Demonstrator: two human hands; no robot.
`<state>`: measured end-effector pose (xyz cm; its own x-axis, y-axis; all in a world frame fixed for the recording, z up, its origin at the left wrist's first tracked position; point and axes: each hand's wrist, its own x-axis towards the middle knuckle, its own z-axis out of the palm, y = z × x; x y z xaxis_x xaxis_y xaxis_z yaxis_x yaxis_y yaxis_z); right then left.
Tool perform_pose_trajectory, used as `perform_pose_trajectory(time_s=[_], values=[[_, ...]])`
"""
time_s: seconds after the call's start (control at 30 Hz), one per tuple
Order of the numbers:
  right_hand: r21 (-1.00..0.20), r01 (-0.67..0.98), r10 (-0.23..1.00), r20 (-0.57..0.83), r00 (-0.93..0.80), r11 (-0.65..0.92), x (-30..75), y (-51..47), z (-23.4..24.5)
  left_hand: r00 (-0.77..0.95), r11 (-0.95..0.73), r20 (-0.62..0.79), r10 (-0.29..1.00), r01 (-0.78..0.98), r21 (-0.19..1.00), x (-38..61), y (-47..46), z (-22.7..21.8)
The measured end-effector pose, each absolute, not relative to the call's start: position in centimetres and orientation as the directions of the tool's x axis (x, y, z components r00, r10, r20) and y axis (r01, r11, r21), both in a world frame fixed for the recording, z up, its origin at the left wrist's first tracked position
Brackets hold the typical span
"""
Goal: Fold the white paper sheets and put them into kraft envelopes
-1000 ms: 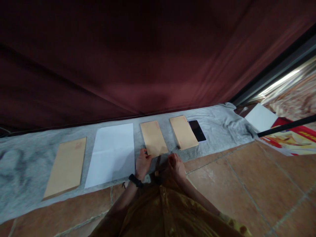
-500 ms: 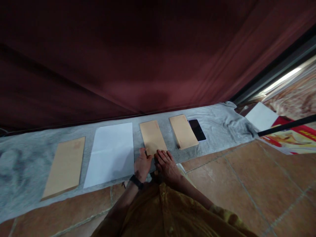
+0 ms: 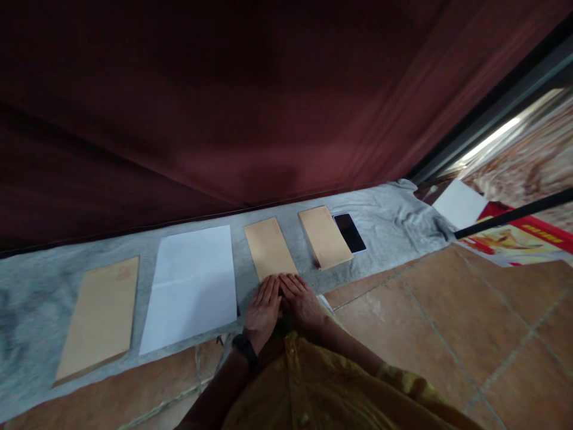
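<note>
On the grey cloth (image 3: pixel 394 209), just right of the white sheet (image 3: pixel 190 286), rested on the near end of the middle brown envelope (image 3: pixel 268 248) with left hand (image 3: pixel 263 310) and right hand (image 3: pixel 302 301), both spread flat, side by side, grasping nothing.

Matt paper envelope (image 3: pixel 270 248), grey cloth (image 3: pixel 385 215)

Rests the left hand (image 3: pixel 263 310) and right hand (image 3: pixel 302 301) flat, palms down, fingers straight and together. Sets them side by side, almost touching, with both forearms stretched forward.
</note>
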<state>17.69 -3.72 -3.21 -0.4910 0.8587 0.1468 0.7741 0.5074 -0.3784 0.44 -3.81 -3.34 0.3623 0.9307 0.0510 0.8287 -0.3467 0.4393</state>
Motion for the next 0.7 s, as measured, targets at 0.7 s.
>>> perform_pose_trajectory(time_s=[0.7], values=[[-0.437,0.875,0.978,0.086,-0.189,0.207,19.7,-3.1,-3.0,0.454,-0.481,0.215,0.865,0.871,0.094,-3.1,-5.1,-5.2]])
